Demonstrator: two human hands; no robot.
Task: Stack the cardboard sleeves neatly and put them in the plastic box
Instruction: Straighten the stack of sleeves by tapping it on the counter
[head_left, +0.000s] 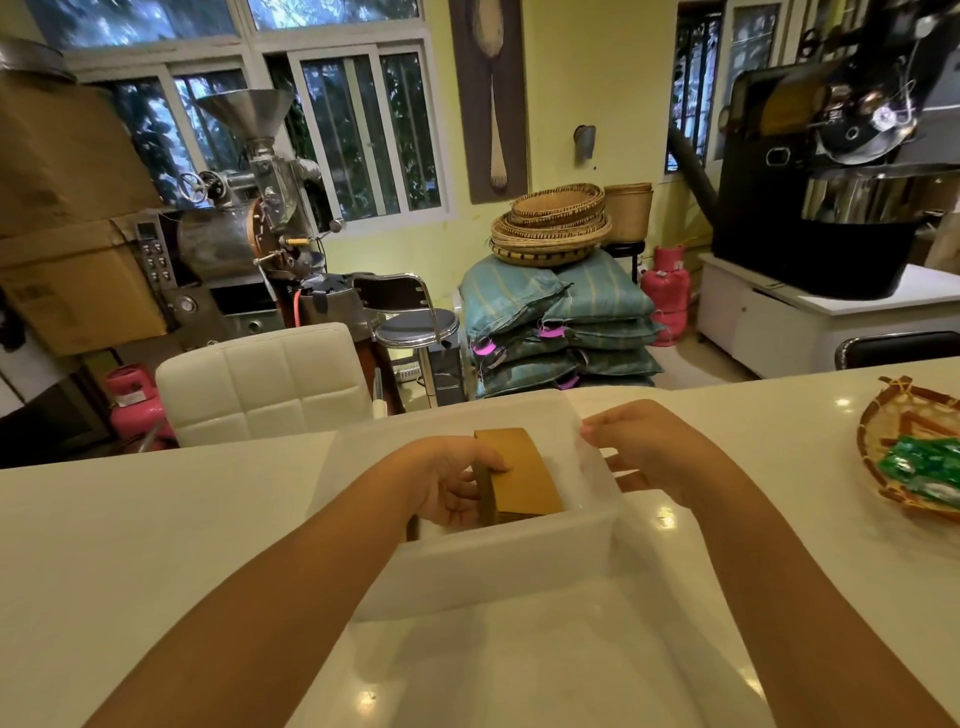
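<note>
A translucent white plastic box (498, 566) stands on the white table in front of me. Inside it a neat stack of brown cardboard sleeves (524, 478) rests against the near wall. My left hand (447, 483) reaches down into the box and grips the left side of that stack, thumb on top. My right hand (649, 447) holds the box's right rim, fingers curled over the edge. A thin brown edge shows through the box's left near wall.
A woven basket (878, 441) with green packets sits at the table's right edge. A white padded chair (265, 379) stands beyond the far left edge of the table. Coffee roasting machines, sacks and stools fill the room behind.
</note>
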